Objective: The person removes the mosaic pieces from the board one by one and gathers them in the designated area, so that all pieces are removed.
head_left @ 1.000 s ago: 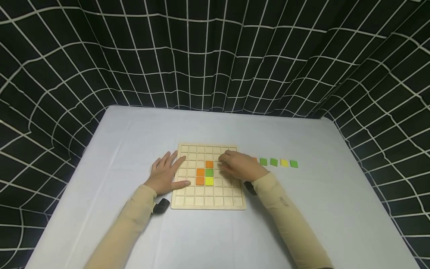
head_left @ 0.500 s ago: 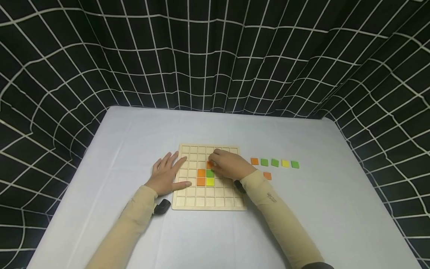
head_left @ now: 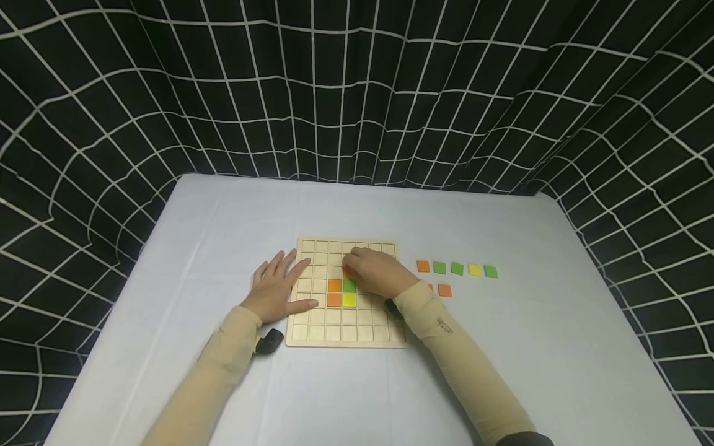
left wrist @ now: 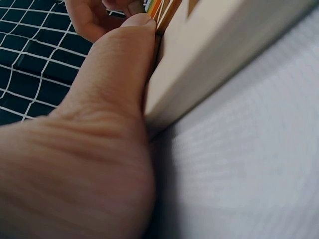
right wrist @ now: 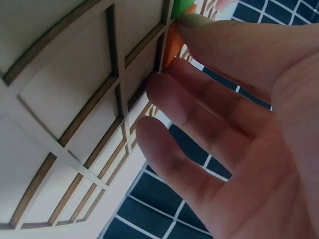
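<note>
A square wooden board (head_left: 347,335) with a raised grid lies flat on the table. Orange tiles (head_left: 334,285), a green tile (head_left: 349,286) and a yellow tile (head_left: 349,300) fill several of its middle cells. My right hand (head_left: 377,271) reaches over the board, thumb and fingertips drawn together around the upper orange tile (right wrist: 172,44), which is partly covered by them. On the left edge of the board rests my left hand (head_left: 273,288), fingers spread and thumb lying over the lower left cells. In the left wrist view, its thumb (left wrist: 122,64) lies along the board's edge.
Right of the board, loose tiles form a row: orange (head_left: 423,266), green (head_left: 439,267), yellow (head_left: 475,270) and others. Below it lies another orange tile (head_left: 444,290), with one more half hidden by the right sleeve. A black curtain (head_left: 357,93) with white grid lines surrounds the table.
My right hand has moved left across the board to the upper orange tile, exposing loose tiles at the right. My left hand has stayed in place.
</note>
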A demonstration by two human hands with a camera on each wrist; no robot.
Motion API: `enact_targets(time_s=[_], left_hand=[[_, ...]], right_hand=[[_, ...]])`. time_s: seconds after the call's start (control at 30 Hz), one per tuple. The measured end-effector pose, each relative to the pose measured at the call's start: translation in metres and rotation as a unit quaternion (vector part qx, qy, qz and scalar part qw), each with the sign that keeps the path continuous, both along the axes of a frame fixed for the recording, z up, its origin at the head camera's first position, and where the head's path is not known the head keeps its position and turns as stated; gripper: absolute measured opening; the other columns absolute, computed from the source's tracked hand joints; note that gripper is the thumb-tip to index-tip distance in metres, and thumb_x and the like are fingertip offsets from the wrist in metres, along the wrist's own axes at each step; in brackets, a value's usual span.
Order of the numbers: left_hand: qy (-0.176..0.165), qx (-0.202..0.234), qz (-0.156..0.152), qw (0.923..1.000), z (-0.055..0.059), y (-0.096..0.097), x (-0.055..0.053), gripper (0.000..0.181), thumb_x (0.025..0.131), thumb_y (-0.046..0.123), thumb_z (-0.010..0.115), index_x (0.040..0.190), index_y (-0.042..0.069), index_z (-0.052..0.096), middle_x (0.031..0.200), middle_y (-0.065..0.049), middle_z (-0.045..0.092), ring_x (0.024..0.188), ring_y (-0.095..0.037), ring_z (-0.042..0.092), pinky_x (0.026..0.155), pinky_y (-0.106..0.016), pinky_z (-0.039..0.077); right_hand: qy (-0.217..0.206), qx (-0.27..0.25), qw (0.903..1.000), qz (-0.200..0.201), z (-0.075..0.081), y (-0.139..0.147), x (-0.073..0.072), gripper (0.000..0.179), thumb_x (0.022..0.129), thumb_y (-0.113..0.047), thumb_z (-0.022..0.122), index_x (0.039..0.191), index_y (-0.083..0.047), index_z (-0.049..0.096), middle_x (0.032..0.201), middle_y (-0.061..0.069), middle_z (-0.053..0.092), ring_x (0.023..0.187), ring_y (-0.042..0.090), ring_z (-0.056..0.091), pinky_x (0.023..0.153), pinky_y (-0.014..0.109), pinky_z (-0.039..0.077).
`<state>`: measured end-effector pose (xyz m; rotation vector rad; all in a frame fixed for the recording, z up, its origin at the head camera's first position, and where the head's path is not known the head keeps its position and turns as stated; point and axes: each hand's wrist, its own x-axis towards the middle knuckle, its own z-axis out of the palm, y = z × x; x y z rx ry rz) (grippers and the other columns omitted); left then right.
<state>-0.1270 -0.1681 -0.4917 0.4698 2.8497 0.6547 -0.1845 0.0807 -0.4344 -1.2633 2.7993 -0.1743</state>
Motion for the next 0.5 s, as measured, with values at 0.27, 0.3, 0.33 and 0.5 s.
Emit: enact_targets(time_s=[0.27, 0.3, 0.33, 0.5], left_hand=[[-0.003, 0.001, 0.002, 1.0000, 0.0049, 0.0018, 0.0014, 0.093, 0.082, 0.065, 0.059, 0.154, 0.021, 0.019, 0.161, -0.012, 0.004, 0.147, -0.036, -0.001, 0.114, -0.058, 0.002], [-0.001, 0.001, 0.001, 1.0000, 0.0045, 0.0018, 0.0013, 0.093, 0.083, 0.065, 0.059, 0.154, 0.021, 0.019, 0.161, -0.012, 0.005, 0.147, -0.036, -0.001, 0.113, -0.059, 0.002], [0.000, -0.002, 0.001, 1.0000, 0.0040, 0.0017, 0.0010, 0.093, 0.083, 0.066, 0.058, 0.154, 0.022, 0.018, 0.161, -0.012, 0.004, 0.147, -0.036, -0.001, 0.114, -0.058, 0.002], [0.001, -0.007, 0.000, 1.0000, 0.0032, 0.0015, 0.0006, 0.093, 0.083, 0.067, 0.057, 0.154, 0.022, 0.017, 0.161, -0.012, 0.004, 0.147, -0.035, -0.001, 0.114, -0.059, 0.002]], right_hand=[[0.009, 0.006, 0.9999, 0.006, 0.0036, -0.0013, 0.0018, 0.011, 0.092, -0.015, 0.064, 0.103, -0.016, 0.065, 0.086, -0.004, 0.064, 0.073, 0.010, 0.060, 0.070, 0.025, 0.053], [0.009, 0.005, 0.9999, 0.007, 0.0044, -0.0010, 0.0022, 0.011, 0.092, -0.016, 0.065, 0.103, -0.018, 0.065, 0.087, -0.004, 0.065, 0.074, 0.011, 0.060, 0.071, 0.026, 0.053], [0.008, 0.003, 0.9999, 0.010, 0.0050, -0.0005, 0.0025, 0.012, 0.092, -0.016, 0.065, 0.103, -0.019, 0.066, 0.087, -0.004, 0.066, 0.074, 0.011, 0.061, 0.071, 0.026, 0.053], [0.001, -0.006, 0.9997, 0.022, 0.0067, 0.0021, 0.0028, 0.015, 0.092, -0.017, 0.065, 0.104, -0.024, 0.070, 0.091, -0.005, 0.068, 0.078, 0.012, 0.063, 0.075, 0.027, 0.054]])
